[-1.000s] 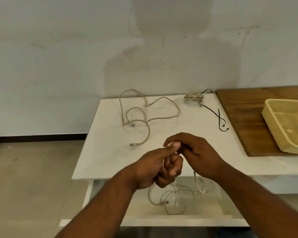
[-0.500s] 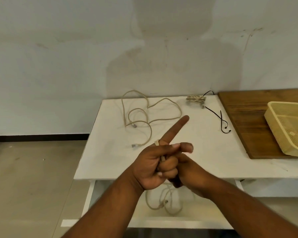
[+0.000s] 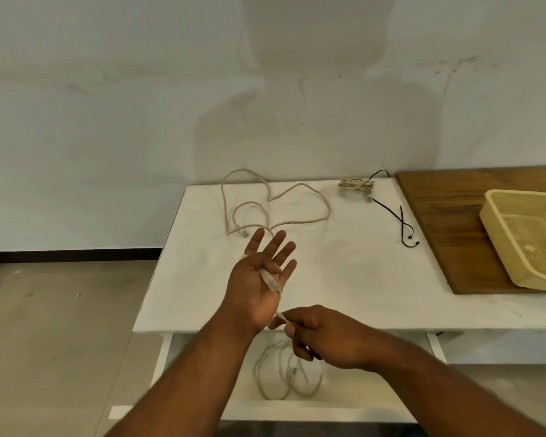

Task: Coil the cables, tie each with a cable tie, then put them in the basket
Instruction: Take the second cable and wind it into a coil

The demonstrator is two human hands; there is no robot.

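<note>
My left hand (image 3: 259,279) is held palm up over the white table (image 3: 344,279), fingers straight and spread. A beige cable's plug end (image 3: 270,280) lies across that palm. My right hand (image 3: 325,339) pinches the same cable just below the left wrist. The rest of this cable hangs in loose loops (image 3: 284,376) below the table's front edge. A second beige cable (image 3: 265,209) sprawls uncoiled at the table's back left. A small coiled beige cable (image 3: 356,184) lies at the back. A thin black tie (image 3: 404,222) lies beside it. The yellow basket (image 3: 524,193) sits at the right.
A wooden board (image 3: 448,222) under the basket covers the right end of the table. A white lower shelf (image 3: 297,405) juts out beneath the front edge, under the hanging loops. A wall runs close behind the table, with bare floor to the left.
My left hand has opened from a curled, finger-pointing pose to a flat spread palm. My right hand has drawn back toward me along the cable, from beside the left fingers to below the wrist.
</note>
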